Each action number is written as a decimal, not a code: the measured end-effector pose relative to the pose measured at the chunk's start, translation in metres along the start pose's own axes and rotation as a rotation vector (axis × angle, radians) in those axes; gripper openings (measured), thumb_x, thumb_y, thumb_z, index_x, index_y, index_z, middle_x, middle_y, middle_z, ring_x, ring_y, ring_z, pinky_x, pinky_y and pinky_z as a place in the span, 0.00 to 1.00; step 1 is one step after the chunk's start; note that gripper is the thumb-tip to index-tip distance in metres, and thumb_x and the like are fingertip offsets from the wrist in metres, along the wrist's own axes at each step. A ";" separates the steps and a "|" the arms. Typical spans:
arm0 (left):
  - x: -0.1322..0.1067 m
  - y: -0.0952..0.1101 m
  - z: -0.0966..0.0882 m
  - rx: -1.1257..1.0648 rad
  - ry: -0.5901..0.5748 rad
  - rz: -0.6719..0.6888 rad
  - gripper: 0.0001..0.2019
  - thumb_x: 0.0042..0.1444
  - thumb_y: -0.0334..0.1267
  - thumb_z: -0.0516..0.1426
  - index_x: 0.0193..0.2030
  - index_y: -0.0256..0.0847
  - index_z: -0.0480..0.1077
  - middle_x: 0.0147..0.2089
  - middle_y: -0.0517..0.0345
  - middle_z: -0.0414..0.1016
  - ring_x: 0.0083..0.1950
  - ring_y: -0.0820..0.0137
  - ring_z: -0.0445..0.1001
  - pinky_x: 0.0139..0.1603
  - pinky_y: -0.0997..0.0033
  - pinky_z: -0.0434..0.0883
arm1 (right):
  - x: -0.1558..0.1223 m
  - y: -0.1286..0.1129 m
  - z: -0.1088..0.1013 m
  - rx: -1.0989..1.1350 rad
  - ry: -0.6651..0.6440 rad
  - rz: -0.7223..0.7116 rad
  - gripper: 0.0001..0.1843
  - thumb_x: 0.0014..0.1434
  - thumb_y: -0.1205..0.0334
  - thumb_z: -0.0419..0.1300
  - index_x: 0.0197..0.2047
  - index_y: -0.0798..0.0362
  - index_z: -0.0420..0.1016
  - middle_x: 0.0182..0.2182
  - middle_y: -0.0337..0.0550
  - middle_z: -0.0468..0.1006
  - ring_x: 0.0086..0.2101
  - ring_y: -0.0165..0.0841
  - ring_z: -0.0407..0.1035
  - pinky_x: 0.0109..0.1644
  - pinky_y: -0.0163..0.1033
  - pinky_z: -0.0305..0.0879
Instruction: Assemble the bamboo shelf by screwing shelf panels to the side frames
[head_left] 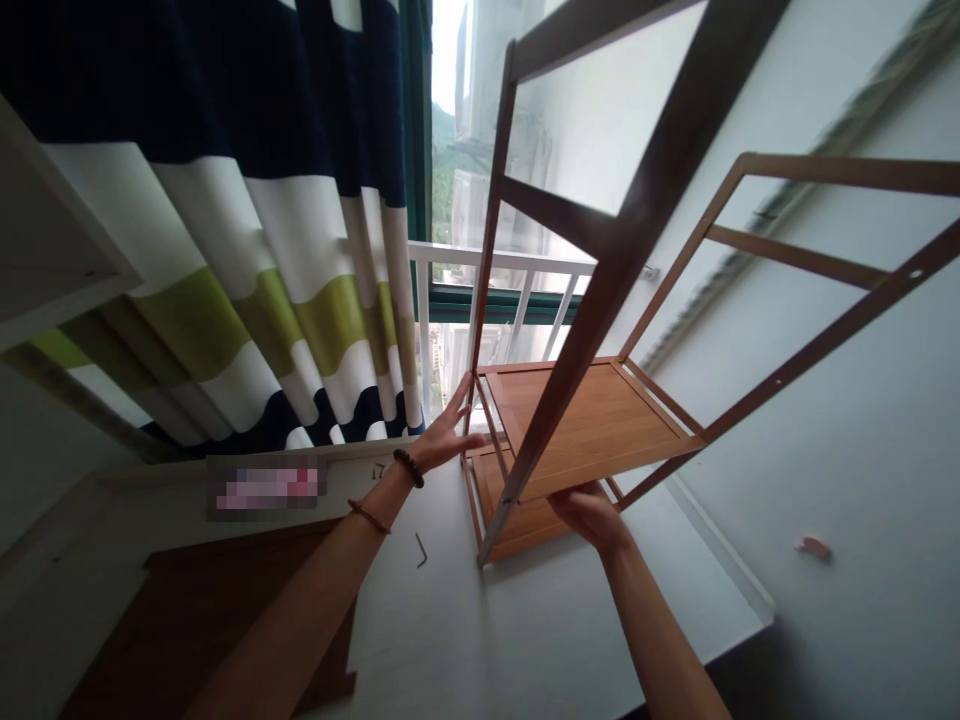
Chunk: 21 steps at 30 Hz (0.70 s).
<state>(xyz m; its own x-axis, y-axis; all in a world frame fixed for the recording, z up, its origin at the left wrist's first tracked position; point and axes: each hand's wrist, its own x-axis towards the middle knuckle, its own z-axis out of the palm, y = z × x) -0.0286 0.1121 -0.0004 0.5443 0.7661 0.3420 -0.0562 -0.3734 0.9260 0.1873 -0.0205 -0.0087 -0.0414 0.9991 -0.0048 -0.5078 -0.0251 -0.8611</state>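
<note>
A tall wooden shelf rack [592, 420] with bamboo-coloured boards stands on a white surface [525, 620] by the window. My left hand [446, 438] reaches out with fingers stretched flat, and its fingertips touch the rack's left rear post. A dark bead bracelet and a thin cord circle that wrist. My right hand [589, 512] grips the front edge of the rack's middle board from below, fingers curled under it. A dark front post of the rack rises diagonally close to the camera.
A small hex key [421, 548] lies on the white surface near my left forearm. A striped navy, white and green curtain [285, 280] hangs at left. A brown board [202, 620] lies at lower left. A white railing [510, 300] crosses the window behind.
</note>
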 end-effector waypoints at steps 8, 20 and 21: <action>-0.020 0.000 0.022 0.048 -0.145 0.039 0.68 0.29 0.42 0.71 0.66 0.59 0.22 0.71 0.52 0.17 0.70 0.49 0.27 0.65 0.41 0.42 | -0.010 -0.003 0.013 0.140 -0.002 0.043 0.13 0.52 0.52 0.60 0.32 0.54 0.74 0.24 0.40 0.75 0.23 0.29 0.66 0.29 0.35 0.63; -0.023 0.014 0.032 -0.046 -0.116 0.034 0.66 0.31 0.45 0.70 0.66 0.57 0.23 0.72 0.52 0.27 0.70 0.52 0.31 0.65 0.47 0.49 | -0.010 -0.001 0.029 0.103 -0.001 0.124 0.19 0.54 0.52 0.56 0.18 0.56 0.67 0.10 0.38 0.66 0.14 0.26 0.58 0.20 0.34 0.55; -0.024 0.015 0.033 -0.033 -0.116 0.039 0.65 0.32 0.44 0.70 0.66 0.58 0.24 0.72 0.52 0.28 0.70 0.52 0.31 0.65 0.47 0.49 | -0.010 0.000 0.030 0.105 0.001 0.123 0.20 0.55 0.52 0.56 0.17 0.56 0.67 0.10 0.38 0.65 0.14 0.26 0.58 0.20 0.33 0.55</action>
<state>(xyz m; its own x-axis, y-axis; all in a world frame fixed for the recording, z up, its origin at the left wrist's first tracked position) -0.0153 0.0711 0.0002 0.6341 0.6849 0.3591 -0.1059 -0.3830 0.9176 0.1620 -0.0310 0.0070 -0.1078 0.9883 -0.1077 -0.5862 -0.1507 -0.7960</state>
